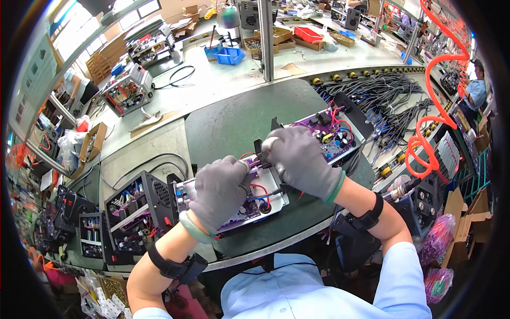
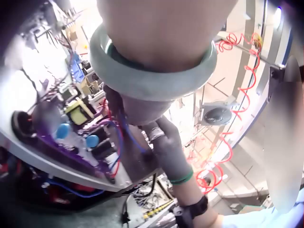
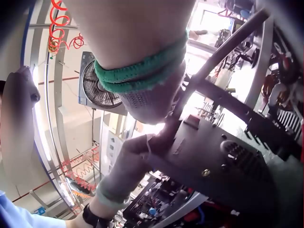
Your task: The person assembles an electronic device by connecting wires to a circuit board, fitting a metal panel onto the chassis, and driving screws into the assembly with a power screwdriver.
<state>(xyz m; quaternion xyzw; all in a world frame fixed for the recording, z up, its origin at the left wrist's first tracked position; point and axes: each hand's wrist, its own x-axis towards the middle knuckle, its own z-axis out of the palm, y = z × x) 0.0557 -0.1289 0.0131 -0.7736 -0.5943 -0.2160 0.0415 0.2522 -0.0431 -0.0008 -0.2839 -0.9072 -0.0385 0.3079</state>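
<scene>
A white metal chassis with a purple circuit board and red and blue wires lies on the dark green mat in front of the person. At its far right end stands a black end panel with a red switch and vent slots. Over the chassis, the grey-gloved left hand has curled fingers and grips the panel's edge near the switch. Close beside it, the right hand, also gloved, pinches the panel's upper part. Its fingertips are partly hidden. Blue capacitors and a yellow transformer show on the board.
Behind the right hand lies another open unit with a purple board. Black cables are heaped at the back right, below a coiled red air hose. Black-cased units stand at left. Blue bins sit across the bench.
</scene>
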